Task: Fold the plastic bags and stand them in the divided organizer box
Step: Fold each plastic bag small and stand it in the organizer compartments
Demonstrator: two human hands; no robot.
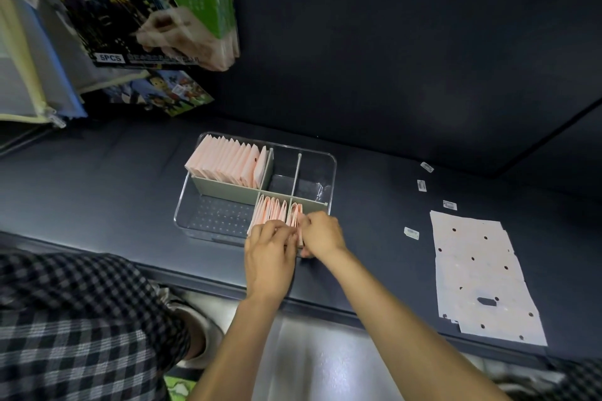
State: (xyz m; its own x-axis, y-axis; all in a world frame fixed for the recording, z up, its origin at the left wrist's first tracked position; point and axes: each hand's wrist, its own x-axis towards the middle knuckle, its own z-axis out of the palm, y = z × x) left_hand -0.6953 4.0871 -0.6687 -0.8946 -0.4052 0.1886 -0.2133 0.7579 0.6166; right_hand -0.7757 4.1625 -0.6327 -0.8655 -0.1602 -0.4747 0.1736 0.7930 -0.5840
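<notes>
A clear organizer box (192,205) with grey-green dividers stands on the dark table. Its back-left compartment holds a full row of folded pink bags (224,161) standing on edge. The front-middle compartment holds several more folded bags (270,210). My left hand (268,257) rests at the box's front edge against those bags. My right hand (321,233) pinches a folded pink bag (295,215) standing in the front-right compartment. Part of that bag is hidden by my fingers.
A flat stack of unfolded pink bags (479,273) with punched holes lies on the table at the right. Small white stickers (411,233) are scattered between it and the box. Hanging packaged goods (130,10) fill the upper left. Checked fabric (75,319) is at lower left.
</notes>
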